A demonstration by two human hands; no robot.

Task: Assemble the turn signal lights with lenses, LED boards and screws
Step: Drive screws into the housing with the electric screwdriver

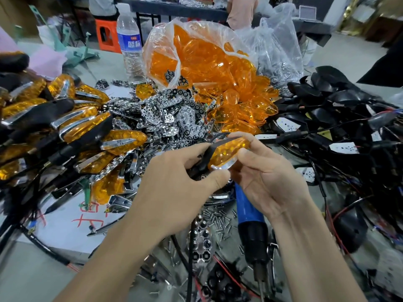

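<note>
Turn signal light (pixel 229 152) is held over the desk (pixel 32 273) by both hands, close to the person. Its black body is gripped by the left hand (pixel 181 177), with the thumb tucked under it. Its orange end is pinched by the right hand (pixel 268 177) between thumb and fingers. A shiny silver strip is seen along the bottom edge of the orange part.

Under the hands, a blue screwdriver (pixel 248 212) is laid flat on the desk. Little screws (pixel 220 221) are scattered just beside it, on its left. A shiny strip with six-sided holes (pixel 201 240) is lying near the screws. White paper with red writing (pixel 87 214) is spread out to the left.

Further back on the left, whole lights (pixel 87 125) are piled up, orange and black with silver trim. On the right, black shells (pixel 340 110) are heaped with tangled wires, and white LED boards (pixel 285 124) are mixed in among them. In the middle, a heap of shiny silver pieces (pixel 174 112) is found, touching a pile of orange lenses (pixel 246 105). More lenses are kept in a clear bag (pixel 196 51) behind.

A water bottle (pixel 128 42) is stood upright left of the bag. Far away, an orange stool (pixel 108 35) and two people (pixel 242 9) at another desk can be seen.
</note>
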